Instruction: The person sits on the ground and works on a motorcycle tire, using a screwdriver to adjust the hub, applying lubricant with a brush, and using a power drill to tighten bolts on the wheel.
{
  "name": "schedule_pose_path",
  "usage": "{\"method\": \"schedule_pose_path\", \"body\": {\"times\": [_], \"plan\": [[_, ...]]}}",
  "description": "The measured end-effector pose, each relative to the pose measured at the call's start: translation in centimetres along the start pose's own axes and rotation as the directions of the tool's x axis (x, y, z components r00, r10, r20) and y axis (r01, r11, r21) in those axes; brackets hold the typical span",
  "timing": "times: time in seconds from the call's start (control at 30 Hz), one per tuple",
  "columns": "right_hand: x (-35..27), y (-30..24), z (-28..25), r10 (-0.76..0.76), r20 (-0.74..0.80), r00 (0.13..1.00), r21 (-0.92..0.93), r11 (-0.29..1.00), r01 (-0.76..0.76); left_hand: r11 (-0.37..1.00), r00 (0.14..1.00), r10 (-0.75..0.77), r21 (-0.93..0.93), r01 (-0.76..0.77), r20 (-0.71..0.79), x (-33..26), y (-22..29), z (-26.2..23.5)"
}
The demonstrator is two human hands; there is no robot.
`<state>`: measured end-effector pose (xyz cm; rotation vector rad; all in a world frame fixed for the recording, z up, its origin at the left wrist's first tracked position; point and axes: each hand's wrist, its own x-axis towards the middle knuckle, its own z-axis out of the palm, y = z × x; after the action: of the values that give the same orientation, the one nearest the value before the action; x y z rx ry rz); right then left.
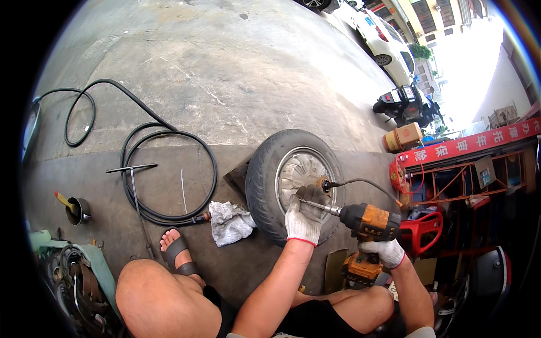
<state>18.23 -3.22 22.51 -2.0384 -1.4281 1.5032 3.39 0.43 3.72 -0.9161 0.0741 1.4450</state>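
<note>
A wheel with a black tire (pixel 262 186) and a silver rim (pixel 301 169) stands tilted in front of me. My left hand (pixel 304 217), in a white knit glove with dark fingers, is closed around the slim metal shaft (pixel 327 208) of an orange and black cordless impact driver (pixel 372 221). Its fingertips are close to the rim and partly hidden. My right hand (pixel 386 252), also gloved, grips the driver's handle, with the battery (pixel 360 268) below. A thin dark cable or hose (pixel 363 181) runs from the hub to the right.
Black hose (pixel 211 163) lies coiled on the concrete to the left, beside a T-handled rod (pixel 135 194). A crumpled cloth (pixel 230 223) is next to the tire. A pot with a brush (pixel 78 211) and a parts bin (pixel 98 270) are further left; a red plastic stool (pixel 422 231) stands right.
</note>
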Motion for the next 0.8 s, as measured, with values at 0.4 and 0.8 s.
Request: {"method": "schedule_pose_path", "body": {"times": [0.4, 0.8], "plan": [[-2.7, 5.1, -2.3, -0.098, -0.009, 0.995, 0.038, 0.994, 0.098, 0.908, 0.992, 0.095, 0.416, -0.054, -0.08, -1.1, -2.1, -3.2], [-4.3, 8.2, -4.0, -0.081, 0.021, 0.996, 0.059, 0.995, 0.08, 0.532, 0.963, 0.224, 0.81, -0.248, 0.148, -3.4, -2.5, -4.8]]}}
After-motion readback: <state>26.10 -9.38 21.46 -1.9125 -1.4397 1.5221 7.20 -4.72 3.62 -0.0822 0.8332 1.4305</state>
